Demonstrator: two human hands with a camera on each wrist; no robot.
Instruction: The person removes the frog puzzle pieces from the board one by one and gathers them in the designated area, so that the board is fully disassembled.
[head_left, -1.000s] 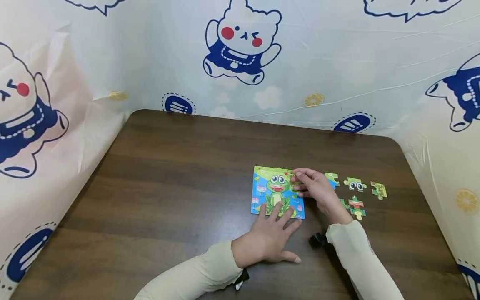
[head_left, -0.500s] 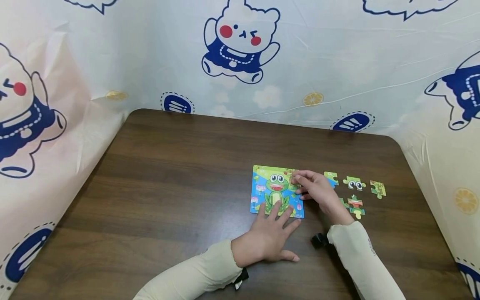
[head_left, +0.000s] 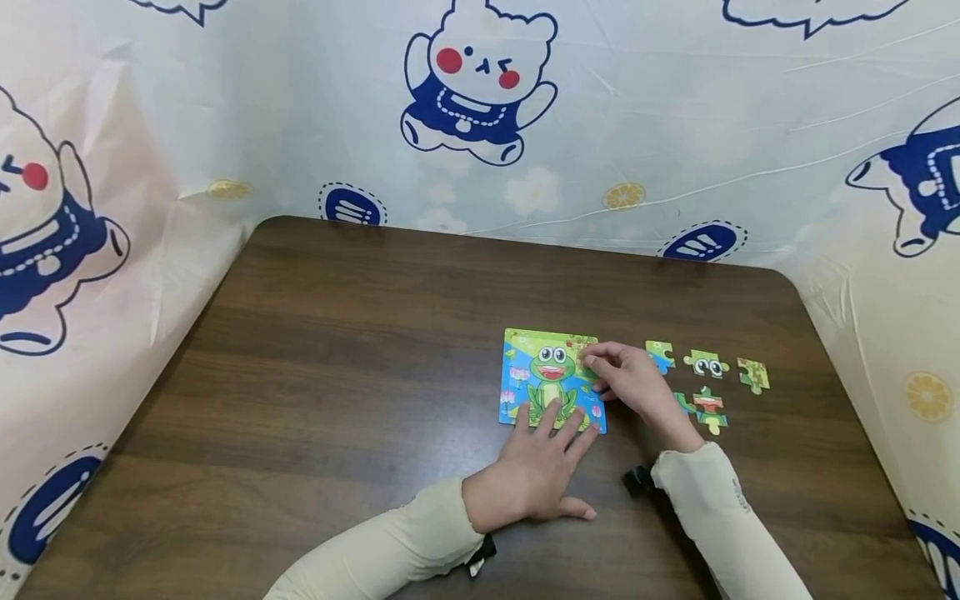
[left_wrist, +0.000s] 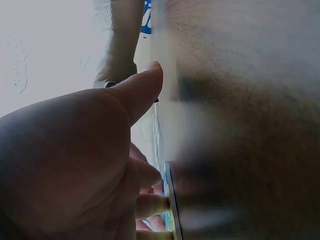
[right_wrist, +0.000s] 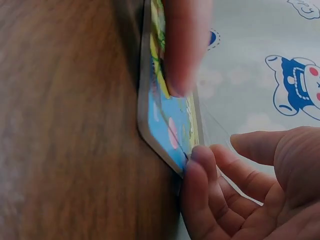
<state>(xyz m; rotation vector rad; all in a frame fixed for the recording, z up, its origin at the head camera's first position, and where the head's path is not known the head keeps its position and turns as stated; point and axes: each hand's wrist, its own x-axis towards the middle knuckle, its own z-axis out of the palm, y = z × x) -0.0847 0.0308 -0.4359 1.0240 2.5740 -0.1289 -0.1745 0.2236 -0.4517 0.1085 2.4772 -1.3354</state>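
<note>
A square frog-picture puzzle board [head_left: 552, 375] lies on the table, right of its middle. My left hand [head_left: 528, 471] is spread with straight fingers, their tips resting on the board's near edge. In the left wrist view, the fingertips [left_wrist: 156, 204] press against the board's face. My right hand [head_left: 633, 379] is bent at the board's right edge. In the right wrist view, its thumb [right_wrist: 257, 144] and curled fingers pinch a thin clear plastic film [right_wrist: 220, 122] that stands off the board's surface.
Several loose puzzle pieces lie right of the right hand, among them one with eyes [head_left: 706, 365], a mouth piece [head_left: 709, 403] and a green corner piece [head_left: 753, 376]. The brown table [head_left: 337, 333] is bounded by a printed curtain [head_left: 300, 100] behind and at both sides.
My right hand has drawn slightly toward me along the board's right edge, its fingers more curled. The left hand stays in place on the board; the loose pieces have not moved.
</note>
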